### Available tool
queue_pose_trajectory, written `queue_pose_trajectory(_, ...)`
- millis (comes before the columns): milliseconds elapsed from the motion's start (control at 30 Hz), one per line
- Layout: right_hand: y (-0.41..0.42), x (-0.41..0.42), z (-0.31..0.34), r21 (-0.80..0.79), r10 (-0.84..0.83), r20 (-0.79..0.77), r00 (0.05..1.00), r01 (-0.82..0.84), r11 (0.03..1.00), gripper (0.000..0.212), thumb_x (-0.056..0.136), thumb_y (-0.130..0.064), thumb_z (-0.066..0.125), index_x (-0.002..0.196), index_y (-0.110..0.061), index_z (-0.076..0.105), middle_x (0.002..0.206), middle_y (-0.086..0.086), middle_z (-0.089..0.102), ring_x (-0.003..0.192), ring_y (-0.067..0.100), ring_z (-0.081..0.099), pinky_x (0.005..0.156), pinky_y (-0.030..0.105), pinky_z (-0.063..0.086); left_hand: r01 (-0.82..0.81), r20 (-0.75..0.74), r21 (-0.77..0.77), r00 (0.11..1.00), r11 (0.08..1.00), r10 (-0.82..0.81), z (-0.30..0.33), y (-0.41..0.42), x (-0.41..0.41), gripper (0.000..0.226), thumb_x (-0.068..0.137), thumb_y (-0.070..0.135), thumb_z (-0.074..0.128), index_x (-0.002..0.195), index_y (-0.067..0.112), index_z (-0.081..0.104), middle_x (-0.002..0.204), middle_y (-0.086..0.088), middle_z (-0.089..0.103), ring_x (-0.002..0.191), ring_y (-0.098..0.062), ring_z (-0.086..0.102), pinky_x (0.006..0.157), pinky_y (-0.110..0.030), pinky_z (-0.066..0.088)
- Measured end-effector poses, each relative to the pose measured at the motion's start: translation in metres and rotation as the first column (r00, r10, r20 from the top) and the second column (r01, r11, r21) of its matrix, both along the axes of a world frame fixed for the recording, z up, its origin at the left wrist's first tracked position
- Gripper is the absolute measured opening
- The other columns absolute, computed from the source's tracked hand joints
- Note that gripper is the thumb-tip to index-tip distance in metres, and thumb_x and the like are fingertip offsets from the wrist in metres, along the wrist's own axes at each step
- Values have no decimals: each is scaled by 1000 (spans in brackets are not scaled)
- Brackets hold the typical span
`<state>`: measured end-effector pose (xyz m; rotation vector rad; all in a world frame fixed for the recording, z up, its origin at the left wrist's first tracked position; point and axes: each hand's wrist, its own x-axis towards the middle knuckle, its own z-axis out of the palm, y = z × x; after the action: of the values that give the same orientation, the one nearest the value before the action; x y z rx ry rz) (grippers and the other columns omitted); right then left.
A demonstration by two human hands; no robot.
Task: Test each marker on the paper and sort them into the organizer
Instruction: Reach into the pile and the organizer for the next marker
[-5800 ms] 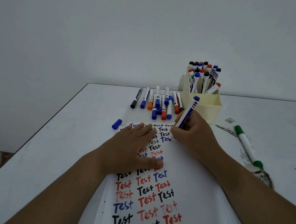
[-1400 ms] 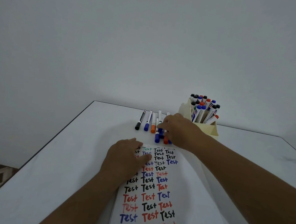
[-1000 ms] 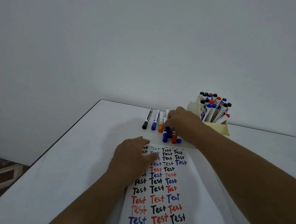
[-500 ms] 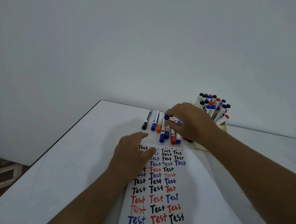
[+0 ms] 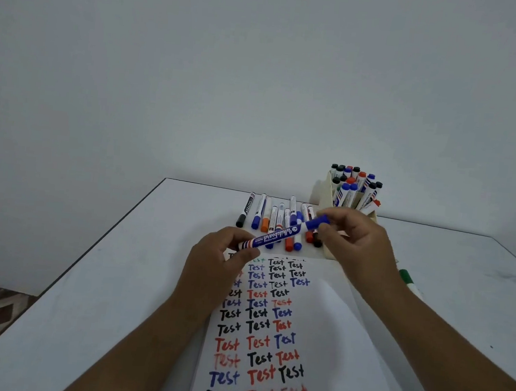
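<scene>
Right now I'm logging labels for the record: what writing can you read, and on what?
"Test": handwritten many times in black, red and blue on the paper.
"Whiteboard": on the blue marker held by the left hand and right hand.
Print on the markers on the table and in the organizer: too small.

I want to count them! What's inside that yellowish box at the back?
The cream plastic organizer holds upright markers with black, blue and red caps. Its walls and the right hand hide their lower ends.
</scene>
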<state>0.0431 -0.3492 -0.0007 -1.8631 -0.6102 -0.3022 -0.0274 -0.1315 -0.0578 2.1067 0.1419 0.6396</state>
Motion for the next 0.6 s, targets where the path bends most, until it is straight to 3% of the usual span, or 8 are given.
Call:
queue_pose_trajectory(67,-6,7,-13,-271,-104,173,979,149,951,41,93,-20,68,132,-29,59,124,-8,62,111,11,59,93,29,51,-21,36,15,999,1000,20,-2,1,1,16,90,38,70,105,34,67,98,19,67,97,-3,59,84,-22,47)
queue_pose_trajectory(133,-5,11,-22,-467,-68,418,906,278,839,64,92,-29,69,149,-31,41,134,-4,51,120,13,47,97,28,41,-31,60,37,998,999,29,-2,1,1,20,89,37,72,107,32,68,100,17,67,97,-5,59,84,-21,48)
queue_pose_trajectory(233,5,15,-29,-575,145,672,727,388,720,71,84,-28,77,147,-24,42,111,3,58,97,19,54,79,34,52,-35,93,61,995,998,30,-2,0,0,22,88,35,74,107,29,68,100,14,66,96,-6,59,82,-19,47)
queue_pose_trajectory(333,17,20,-33,-593,292,742,603,387,706,52,86,-27,75,134,-13,60,95,5,60,79,20,53,65,32,51,-31,119,76,993,997,21,-1,-1,-2,21,85,37,75,103,34,64,95,22,61,93,-4,60,78,-13,46)
queue_pose_trajectory(467,30,24,-36,-619,313,681,662,293,729,30,91,-26,72,117,-12,70,90,4,70,78,19,62,63,30,52,12,144,31,989,999,-17,0,-1,-4,29,80,46,72,104,36,60,96,24,61,88,-4,64,75,-15,55)
queue_pose_trajectory(600,34,14,-32,-528,177,436,883,91,845,20,94,-21,68,113,-15,69,95,-5,69,78,8,59,71,23,48,121,77,-119,991,985,-113,2,0,-4,73,66,49,82,128,42,45,116,26,57,106,1,58,80,-9,50)
